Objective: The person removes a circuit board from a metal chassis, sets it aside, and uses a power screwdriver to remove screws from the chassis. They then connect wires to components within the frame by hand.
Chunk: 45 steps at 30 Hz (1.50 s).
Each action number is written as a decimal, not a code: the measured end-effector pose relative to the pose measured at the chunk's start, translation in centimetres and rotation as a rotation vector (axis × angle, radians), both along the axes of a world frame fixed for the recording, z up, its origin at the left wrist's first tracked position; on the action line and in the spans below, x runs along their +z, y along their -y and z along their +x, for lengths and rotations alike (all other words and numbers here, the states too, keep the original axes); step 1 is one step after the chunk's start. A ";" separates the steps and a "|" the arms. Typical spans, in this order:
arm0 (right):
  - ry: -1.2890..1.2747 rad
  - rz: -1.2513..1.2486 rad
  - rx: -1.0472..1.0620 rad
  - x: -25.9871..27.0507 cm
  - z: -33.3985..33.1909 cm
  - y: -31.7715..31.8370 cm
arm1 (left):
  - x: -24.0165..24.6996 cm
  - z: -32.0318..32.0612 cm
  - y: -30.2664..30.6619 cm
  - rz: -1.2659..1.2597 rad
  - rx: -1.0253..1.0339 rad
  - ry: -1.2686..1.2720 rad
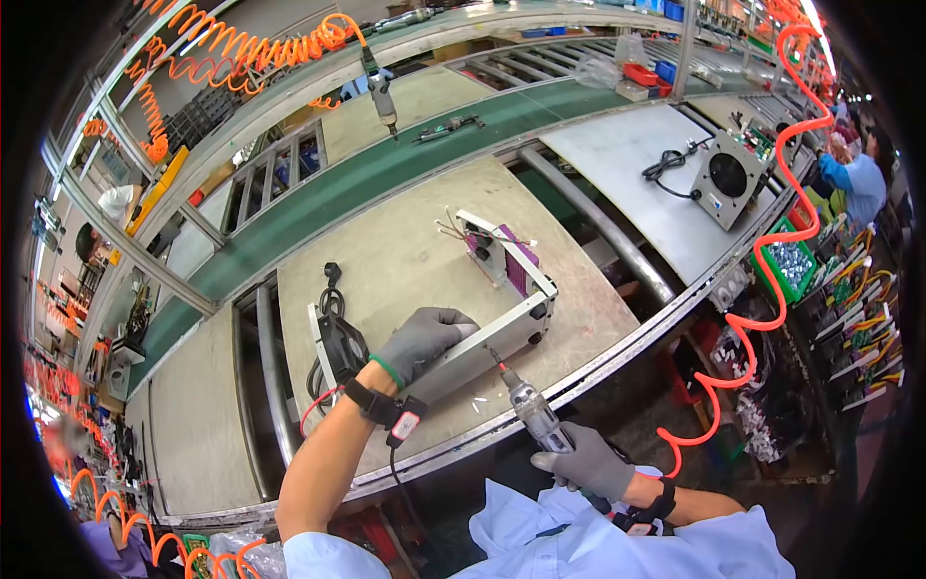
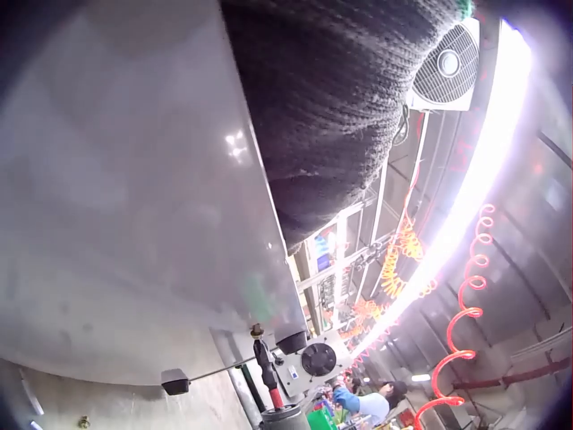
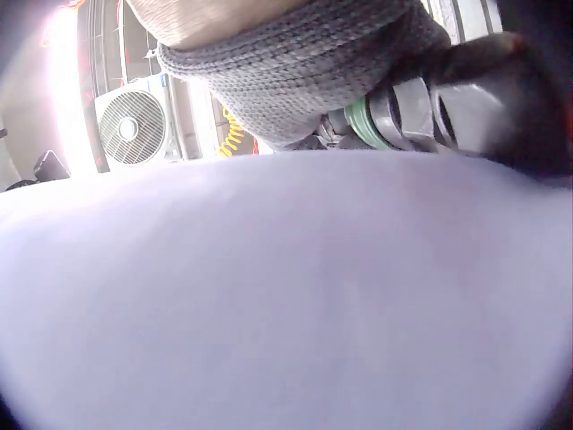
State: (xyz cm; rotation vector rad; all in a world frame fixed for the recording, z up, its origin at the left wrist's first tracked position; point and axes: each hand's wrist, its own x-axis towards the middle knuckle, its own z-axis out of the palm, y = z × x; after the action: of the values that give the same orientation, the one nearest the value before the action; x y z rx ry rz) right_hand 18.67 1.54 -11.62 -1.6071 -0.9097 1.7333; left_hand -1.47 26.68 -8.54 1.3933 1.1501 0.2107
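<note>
bench: beige work board [image 1: 405, 251] on a factory line, green conveyor belt [image 1: 338, 188] behind it, orange coiled air hoses [image 1: 241, 43] overhead. long white sheet-metal chassis [image 1: 511, 323] lies near the board's front edge, with a purple part and loose wires at its far end. grey-gloved left hand [image 1: 424, 343] on chassis, fingers together, curled over its upper edge. grey-gloved right hand [image 1: 588, 463] clamped round silver pneumatic screwdriver [image 1: 531, 410], bit at the chassis side panel.

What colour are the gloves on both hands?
Grey knit, on the left hand holding the metal case and the right hand gripping the screwdriver; clearest in head view.
</note>
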 end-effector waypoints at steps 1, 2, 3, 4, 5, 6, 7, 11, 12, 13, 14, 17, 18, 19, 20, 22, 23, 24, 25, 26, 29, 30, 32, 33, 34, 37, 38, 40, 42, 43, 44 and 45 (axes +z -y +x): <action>-0.003 0.000 0.001 0.1 0.0 0.0 | -0.1 0.0 0.0 0.012 -0.005 -0.009; -0.005 0.001 0.002 0.2 0.0 0.1 | -0.1 0.0 -0.1 0.023 -0.009 -0.018; -0.006 0.003 0.002 0.2 0.0 0.1 | -0.1 0.1 -0.2 0.037 -0.015 -0.025; -0.005 0.002 0.000 0.2 0.0 0.1 | -0.1 0.1 -0.1 0.030 -0.011 -0.017; -0.003 0.000 0.000 0.2 -0.1 0.2 | 0.0 0.2 0.0 0.022 -0.007 -0.008; 0.000 -0.002 0.001 0.2 -0.1 0.2 | 0.0 0.1 0.1 0.014 -0.001 0.001; 0.005 -0.001 0.000 0.2 -0.2 0.3 | -0.2 0.0 0.0 0.012 -0.008 0.023; 0.000 0.029 -0.013 0.1 -0.5 0.4 | -0.8 -0.3 -0.3 0.001 -0.020 0.072; -0.006 0.043 -0.019 0.1 -0.6 0.4 | -0.8 -0.4 -0.3 -0.002 -0.020 0.075; 0.000 0.031 -0.011 0.3 -0.6 0.3 | -0.8 -0.3 -0.2 -0.004 -0.014 0.066; 0.005 0.021 -0.001 0.7 -0.5 0.1 | -0.7 -0.2 -0.2 -0.005 -0.006 0.055; 0.008 0.010 0.006 1.6 -0.5 -0.1 | -1.0 -0.3 -0.4 -0.012 -0.007 0.065; 0.007 0.009 0.005 1.7 -0.4 0.0 | -1.3 -0.4 -0.5 -0.016 -0.011 0.075; 0.008 0.006 0.009 1.7 -0.4 0.0 | -1.4 -0.4 -0.6 -0.014 -0.018 0.078; 0.010 0.004 0.013 1.8 -0.4 -0.1 | -1.5 -0.5 -0.7 -0.012 -0.025 0.080; 0.015 0.006 0.016 1.8 -0.4 -0.1 | -1.3 -0.5 -0.6 -0.013 -0.032 0.087; 0.018 0.008 0.015 1.7 -0.4 -0.1 | -1.1 -0.4 -0.5 -0.018 -0.031 0.090; 0.021 0.010 0.015 1.6 -0.5 0.0 | -0.9 -0.4 -0.4 -0.023 -0.029 0.094; 0.024 0.007 0.015 1.6 -0.4 -0.1 | -0.8 -0.3 -0.3 -0.020 -0.029 0.089; 0.028 0.003 0.016 1.5 -0.5 -0.1 | -0.7 -0.3 -0.3 -0.018 -0.029 0.084; 0.051 0.004 0.018 1.1 -0.5 -0.1 | -1.0 -0.4 -0.4 -0.016 -0.024 0.082; 0.061 0.007 0.019 0.9 -0.5 -0.1 | -1.2 -0.4 -0.5 -0.015 -0.023 0.083; 0.074 0.006 0.014 0.6 -0.6 0.0 | -1.2 -0.3 -0.5 -0.011 -0.020 0.078; 0.080 0.005 0.012 0.5 -0.7 0.0 | -1.2 -0.3 -0.5 -0.008 -0.019 0.075; 0.076 0.011 0.007 0.5 -0.8 0.0 | -1.2 -0.3 -0.4 -0.006 -0.019 0.075; 0.068 0.006 0.005 0.5 -1.0 0.0 | -0.9 -0.3 -0.2 -0.003 -0.017 0.077; 0.068 -0.009 0.012 0.7 -0.9 -0.1 | -0.9 -0.3 -0.2 -0.004 -0.017 0.080; 0.059 -0.019 0.016 1.1 -0.6 -0.1 | -1.0 -0.3 -0.2 -0.002 -0.023 0.089; 0.039 -0.011 0.013 1.5 -0.4 -0.2 | -1.3 -0.4 -0.4 0.004 -0.034 0.099; 0.041 -0.011 0.012 1.7 -0.3 -0.2 | -1.2 -0.4 -0.4 0.005 -0.033 0.093; 0.043 -0.010 0.011 1.8 -0.3 -0.2 | -1.0 -0.4 -0.3 0.006 -0.032 0.087; 0.044 -0.011 0.011 1.9 -0.3 -0.2 | -0.9 -0.3 -0.2 0.005 -0.029 0.080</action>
State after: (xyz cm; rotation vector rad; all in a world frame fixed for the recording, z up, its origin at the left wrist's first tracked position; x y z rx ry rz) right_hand 18.39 1.72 -9.70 -1.6563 -0.9333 1.7196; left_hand -1.80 26.90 -9.44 1.3928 1.0630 0.2465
